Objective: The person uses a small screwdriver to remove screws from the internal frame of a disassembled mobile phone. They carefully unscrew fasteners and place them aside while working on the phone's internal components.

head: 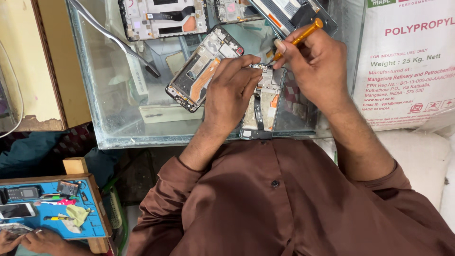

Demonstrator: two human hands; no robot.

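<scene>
Left hand: your left hand (233, 87) pressed down on the open phone (262, 102).
Right hand: your right hand (318, 61) gripped the orange screwdriver (297, 39).
Tip: you did well to keep it straight and turn slowly.

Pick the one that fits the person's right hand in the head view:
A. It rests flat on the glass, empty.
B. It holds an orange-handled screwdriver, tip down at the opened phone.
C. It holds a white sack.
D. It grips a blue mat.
B: the right hand pinches the orange-handled screwdriver with its tip at the top of the opened phone, which the left hand steadies on the glass table.
</scene>
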